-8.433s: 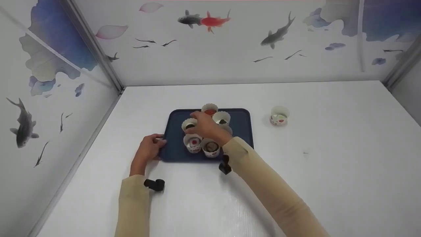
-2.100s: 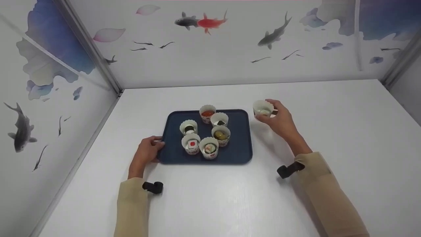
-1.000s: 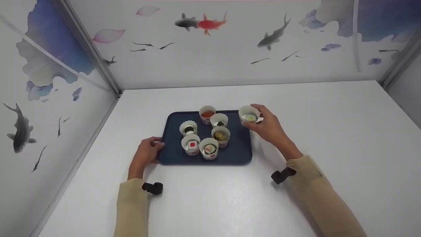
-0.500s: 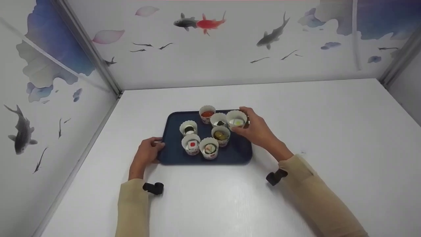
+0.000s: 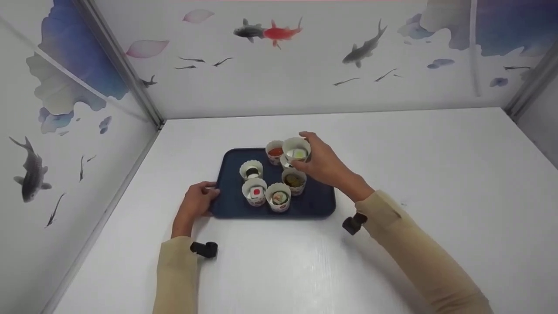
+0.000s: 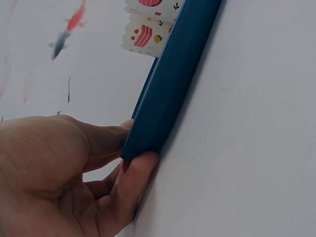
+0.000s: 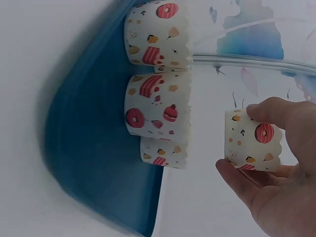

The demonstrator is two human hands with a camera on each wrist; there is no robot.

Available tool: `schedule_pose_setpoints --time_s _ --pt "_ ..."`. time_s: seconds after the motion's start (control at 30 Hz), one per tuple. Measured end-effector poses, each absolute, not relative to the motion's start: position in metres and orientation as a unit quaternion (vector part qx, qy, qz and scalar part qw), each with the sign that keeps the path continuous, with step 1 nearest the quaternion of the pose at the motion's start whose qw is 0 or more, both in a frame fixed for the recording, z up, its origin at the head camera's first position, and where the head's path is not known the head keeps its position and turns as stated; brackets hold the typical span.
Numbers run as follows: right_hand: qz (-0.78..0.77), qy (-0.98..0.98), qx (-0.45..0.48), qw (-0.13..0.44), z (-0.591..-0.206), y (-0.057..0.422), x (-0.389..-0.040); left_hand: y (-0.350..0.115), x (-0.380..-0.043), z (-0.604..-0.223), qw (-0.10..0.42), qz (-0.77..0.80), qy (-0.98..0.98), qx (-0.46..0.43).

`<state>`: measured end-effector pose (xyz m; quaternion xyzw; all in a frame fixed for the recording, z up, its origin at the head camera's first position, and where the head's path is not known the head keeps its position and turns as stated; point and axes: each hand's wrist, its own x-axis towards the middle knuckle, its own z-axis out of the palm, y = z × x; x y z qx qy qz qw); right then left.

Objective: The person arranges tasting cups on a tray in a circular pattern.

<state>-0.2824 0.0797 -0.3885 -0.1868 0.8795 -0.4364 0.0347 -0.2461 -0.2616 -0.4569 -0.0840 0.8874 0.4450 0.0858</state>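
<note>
My right hand (image 5: 326,165) holds a white scalloped paper cake cup (image 5: 291,145) between thumb and fingers. A pale white and green piece lies inside the cup. In the right wrist view this held cup (image 7: 252,140), printed with doughnuts, hangs above the level of the others. It overlaps a cup at the tray's back right in the head view and partly hides it. My left hand (image 5: 196,201) grips the left edge of a dark blue tray (image 5: 316,207). Seen from the left wrist, the thumb lies over the tray rim (image 6: 155,108) and the fingers are beneath it.
Several filled cups stand in a ring on the tray: a red-orange one (image 5: 274,152) at the back, a sushi roll one (image 5: 278,198) in front, and one with a red-dotted white piece (image 5: 255,192). White printed walls (image 5: 279,87) close in the table (image 5: 270,266).
The right hand has picked up the cup from the table at the right and carried it leftward over the tray's back cups. The left hand has stayed at the tray's left edge.
</note>
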Motion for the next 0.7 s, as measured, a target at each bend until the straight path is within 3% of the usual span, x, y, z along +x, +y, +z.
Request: schedule_pose_setpoints --time_s 0.37,0.7 --pt "-0.386 0.894 -0.207 0.093 -0.374 0.056 -0.302 -0.262 -0.246 -0.457 0.089 0.444 0.888 -0.084" --pt "-0.297 0.930 -0.192 0.099 -0.377 0.031 -0.316 -0.261 -0.248 -0.456 0.096 0.452 0.882 -0.094"
